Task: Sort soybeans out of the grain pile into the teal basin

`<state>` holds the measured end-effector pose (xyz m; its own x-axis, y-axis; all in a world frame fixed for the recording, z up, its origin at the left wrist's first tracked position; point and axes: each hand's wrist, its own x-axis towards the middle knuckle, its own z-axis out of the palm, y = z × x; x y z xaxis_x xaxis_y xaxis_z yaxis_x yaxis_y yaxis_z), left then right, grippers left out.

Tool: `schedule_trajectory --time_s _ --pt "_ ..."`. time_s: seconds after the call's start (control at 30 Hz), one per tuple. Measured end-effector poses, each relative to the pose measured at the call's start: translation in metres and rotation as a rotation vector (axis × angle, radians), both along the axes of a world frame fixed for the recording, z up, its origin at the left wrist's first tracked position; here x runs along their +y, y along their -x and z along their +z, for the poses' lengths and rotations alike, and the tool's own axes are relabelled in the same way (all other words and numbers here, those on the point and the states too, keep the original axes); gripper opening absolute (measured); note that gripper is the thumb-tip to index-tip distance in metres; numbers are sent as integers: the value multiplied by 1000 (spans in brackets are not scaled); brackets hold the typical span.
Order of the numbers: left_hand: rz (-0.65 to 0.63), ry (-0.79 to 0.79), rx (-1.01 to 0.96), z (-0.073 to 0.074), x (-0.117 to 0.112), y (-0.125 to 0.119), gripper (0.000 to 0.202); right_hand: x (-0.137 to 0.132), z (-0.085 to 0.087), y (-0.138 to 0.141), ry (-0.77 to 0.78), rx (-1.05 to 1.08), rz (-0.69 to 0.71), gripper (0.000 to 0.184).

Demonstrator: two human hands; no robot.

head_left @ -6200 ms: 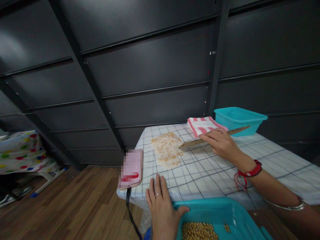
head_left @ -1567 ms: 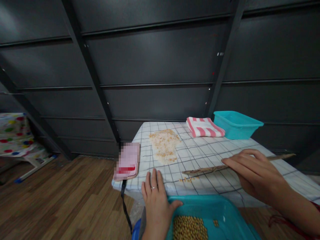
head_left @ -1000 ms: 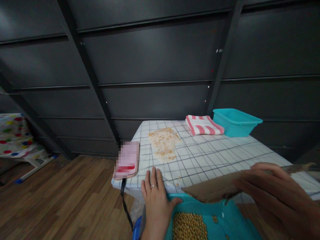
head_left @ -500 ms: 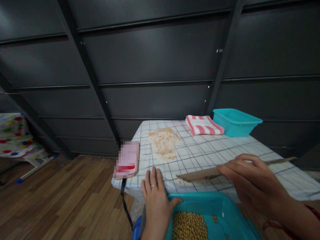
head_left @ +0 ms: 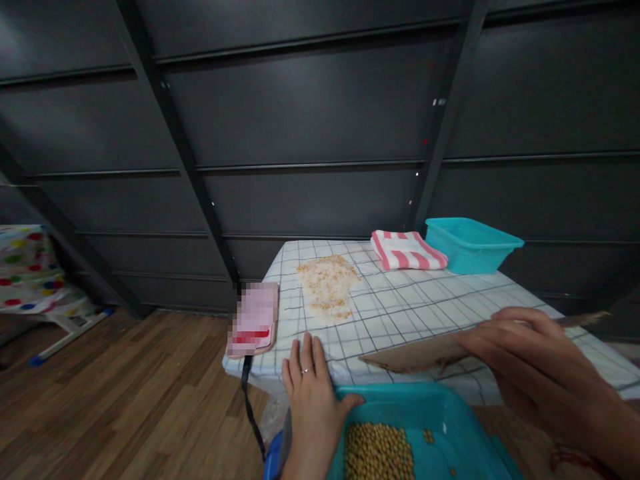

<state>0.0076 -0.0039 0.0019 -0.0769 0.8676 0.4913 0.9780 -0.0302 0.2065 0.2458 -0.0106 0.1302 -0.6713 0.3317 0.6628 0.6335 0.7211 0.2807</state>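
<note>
My right hand (head_left: pixel 537 377) grips a long torn strip of cardboard (head_left: pixel 417 353) from above. The strip lies along the near edge of the table, just behind a turquoise tub (head_left: pixel 430 393). Yellow soybeans (head_left: pixel 380 450) fill the left part of that tub, with a few loose ones to the right. My left hand (head_left: pixel 313 400) is open, its fingers stretched over the edge of the checked tablecloth (head_left: pixel 385 310) and its thumb at the tub's rim. Beyond it, a patch of white rice mixed with soybeans (head_left: pixel 327 287) is spread on the cloth.
A folded pink-and-white striped towel (head_left: pixel 410 251) sits at the back of the table beside a second turquoise tub (head_left: pixel 473 250). At the left edge lies a pink phone-like item (head_left: pixel 255 317), partly blurred, with a black strap (head_left: pixel 250 407) hanging down. Dark panels stand behind.
My right hand has moved to the right and slightly toward me with the cardboard strip. The bean that showed by the strip's tip is no longer visible. My left hand stays put.
</note>
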Motion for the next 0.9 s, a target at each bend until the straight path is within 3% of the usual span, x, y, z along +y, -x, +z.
schedule_trajectory --time_s 0.2,0.4,0.7,0.9 --pt "9 -15 4 -2 1 -1 88 22 -10 9 -55 -108 -64 32" --pt "-29 17 11 -5 1 3 92 53 -3 11 -224 -126 -84 38" --pt "-45 16 35 -8 -1 8 94 45 0 3 -181 -130 -16 36" --pt "0 -9 39 -2 -1 2 93 77 -2 11 -269 -133 -53 32"
